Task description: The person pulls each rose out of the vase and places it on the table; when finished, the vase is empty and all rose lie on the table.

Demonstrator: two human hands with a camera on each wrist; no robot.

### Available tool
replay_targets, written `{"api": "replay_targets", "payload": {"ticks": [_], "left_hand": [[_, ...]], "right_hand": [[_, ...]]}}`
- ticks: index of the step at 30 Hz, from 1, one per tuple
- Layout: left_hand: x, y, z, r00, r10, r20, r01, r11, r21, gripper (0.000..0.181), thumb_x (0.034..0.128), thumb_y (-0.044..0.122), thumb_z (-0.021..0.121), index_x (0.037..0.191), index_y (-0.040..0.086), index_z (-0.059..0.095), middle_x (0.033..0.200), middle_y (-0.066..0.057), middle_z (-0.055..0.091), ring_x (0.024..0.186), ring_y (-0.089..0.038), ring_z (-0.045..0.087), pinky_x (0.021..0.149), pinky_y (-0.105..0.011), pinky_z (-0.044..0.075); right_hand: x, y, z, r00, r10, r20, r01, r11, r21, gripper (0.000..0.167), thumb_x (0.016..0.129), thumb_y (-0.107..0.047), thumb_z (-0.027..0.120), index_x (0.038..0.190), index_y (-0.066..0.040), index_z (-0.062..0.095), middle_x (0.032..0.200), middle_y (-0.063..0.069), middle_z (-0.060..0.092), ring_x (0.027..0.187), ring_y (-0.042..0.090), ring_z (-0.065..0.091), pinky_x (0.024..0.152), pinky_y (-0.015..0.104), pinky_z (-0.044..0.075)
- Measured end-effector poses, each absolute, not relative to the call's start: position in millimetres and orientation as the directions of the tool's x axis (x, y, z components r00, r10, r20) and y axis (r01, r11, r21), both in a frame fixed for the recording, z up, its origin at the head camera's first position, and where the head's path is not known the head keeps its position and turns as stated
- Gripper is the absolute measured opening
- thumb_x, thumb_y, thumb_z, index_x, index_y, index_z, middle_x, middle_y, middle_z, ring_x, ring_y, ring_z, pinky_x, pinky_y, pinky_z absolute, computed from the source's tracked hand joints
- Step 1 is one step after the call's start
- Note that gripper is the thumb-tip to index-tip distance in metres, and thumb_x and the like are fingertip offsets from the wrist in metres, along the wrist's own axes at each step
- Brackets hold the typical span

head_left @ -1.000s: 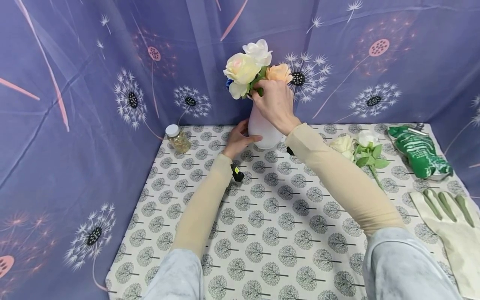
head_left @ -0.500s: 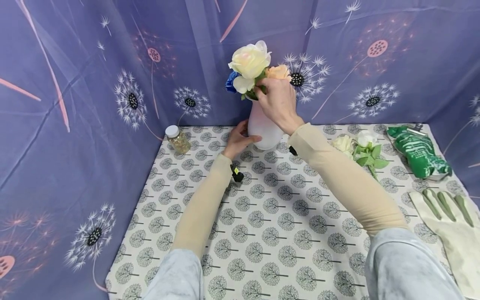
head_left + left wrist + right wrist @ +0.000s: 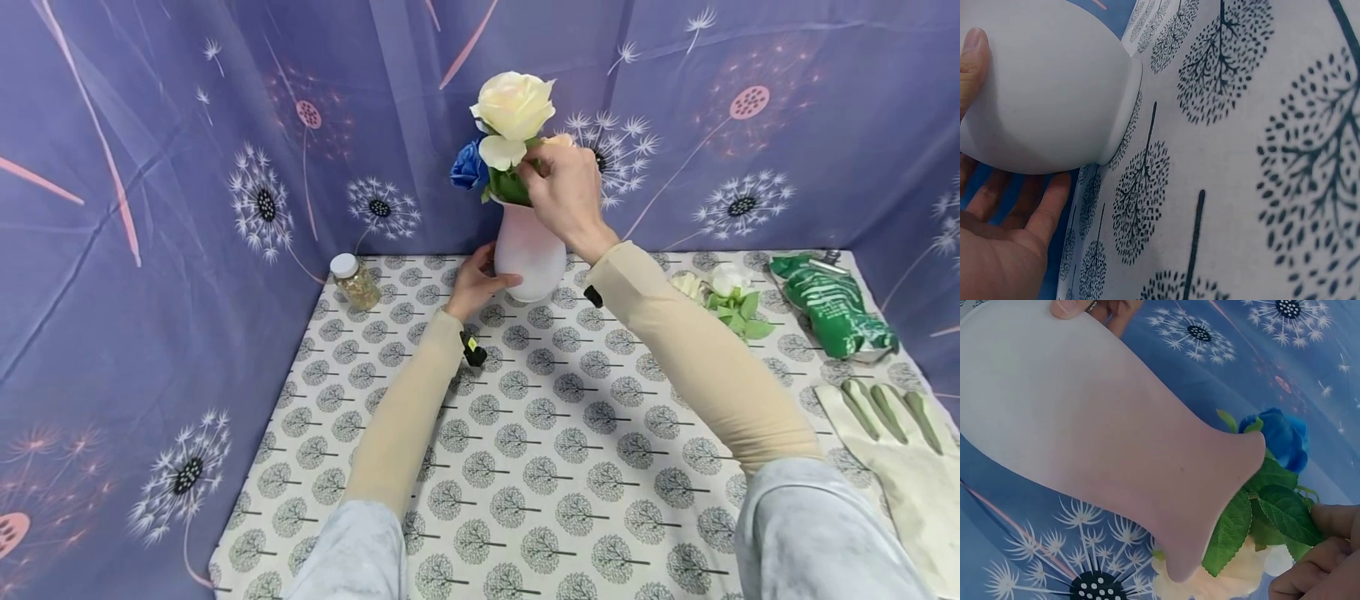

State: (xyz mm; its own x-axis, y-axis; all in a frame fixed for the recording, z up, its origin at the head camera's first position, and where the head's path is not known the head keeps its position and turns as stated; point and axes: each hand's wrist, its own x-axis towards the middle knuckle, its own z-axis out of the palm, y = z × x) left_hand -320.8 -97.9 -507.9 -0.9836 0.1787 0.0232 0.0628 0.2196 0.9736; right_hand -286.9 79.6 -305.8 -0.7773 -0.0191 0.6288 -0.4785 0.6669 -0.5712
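Note:
A white vase (image 3: 531, 250), pinkish toward its flared mouth in the right wrist view, stands upright at the table's back edge. My left hand (image 3: 476, 282) holds its lower body, thumb in front and fingers along the side. Above the mouth, my right hand (image 3: 566, 192) pinches the stem of a cream rose (image 3: 513, 104) just below its bloom; the fingertips are partly hidden. A blue rose (image 3: 469, 165) leans out at the left of the mouth. Green leaves (image 3: 1285, 512) and a peach rose (image 3: 1229, 575) show by the rim, the peach one mostly behind my right hand in the head view.
A lidded jar (image 3: 356, 282) stands at the back left. White roses (image 3: 731, 287) lie on the tree-print cloth at right, partly behind my right sleeve. Beyond them are a green bag (image 3: 832, 304) with a clip and a pair of gloves (image 3: 892, 458). A purple curtain (image 3: 420, 100) hangs close behind the vase.
The cream rose has shifted right and slightly up with my right hand. More of the blue rose shows, while the white bloom behind is now hidden. My left hand stays on the vase.

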Motion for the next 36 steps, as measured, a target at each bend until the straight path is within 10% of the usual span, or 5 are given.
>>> {"api": "replay_targets", "payload": {"ticks": [9, 19, 36], "left_hand": [[-321.6, -98.4, -509.0, -0.983, 0.182, 0.023, 0.061, 0.207, 0.976, 0.095, 0.0868, 0.016, 0.093, 0.166, 0.006, 0.042, 0.163, -0.02, 0.056, 0.147, -0.038, 0.059, 0.123, -0.047, 0.055], [-321.7, -97.4, -508.5, -0.981, 0.187, 0.044, 0.084, 0.21, 0.974, 0.094, 0.0875, 0.013, 0.092, 0.166, 0.004, 0.041, 0.162, -0.021, 0.057, 0.145, -0.039, 0.061, 0.121, -0.047, 0.056], [-321.2, -97.5, -509.3, -0.985, 0.17, 0.02, 0.059, 0.229, 0.972, 0.097, 0.0854, 0.019, 0.095, 0.166, 0.009, 0.042, 0.165, -0.018, 0.055, 0.149, -0.037, 0.058, 0.124, -0.046, 0.053]], "right_hand": [[-287.3, 85.5, -294.7, -0.758, -0.014, 0.653, -0.506, 0.643, -0.574, 0.017, 0.099, -0.008, 0.07, 0.099, -0.003, 0.087, 0.066, 0.018, 0.069, 0.055, 0.002, 0.039, 0.056, 0.019, 0.027], [-289.5, 91.9, -282.3, -0.729, 0.011, 0.685, -0.543, 0.6, -0.587, 0.017, 0.095, -0.004, 0.071, 0.092, -0.002, 0.087, 0.05, -0.023, 0.037, 0.053, -0.001, 0.035, 0.059, 0.018, 0.027], [-285.0, 103.3, -259.0, -0.703, 0.053, 0.709, -0.568, 0.558, -0.605, 0.02, 0.095, -0.005, 0.07, 0.081, 0.0, 0.084, 0.048, -0.02, 0.03, 0.053, 0.003, 0.028, 0.056, 0.02, 0.02]]}}
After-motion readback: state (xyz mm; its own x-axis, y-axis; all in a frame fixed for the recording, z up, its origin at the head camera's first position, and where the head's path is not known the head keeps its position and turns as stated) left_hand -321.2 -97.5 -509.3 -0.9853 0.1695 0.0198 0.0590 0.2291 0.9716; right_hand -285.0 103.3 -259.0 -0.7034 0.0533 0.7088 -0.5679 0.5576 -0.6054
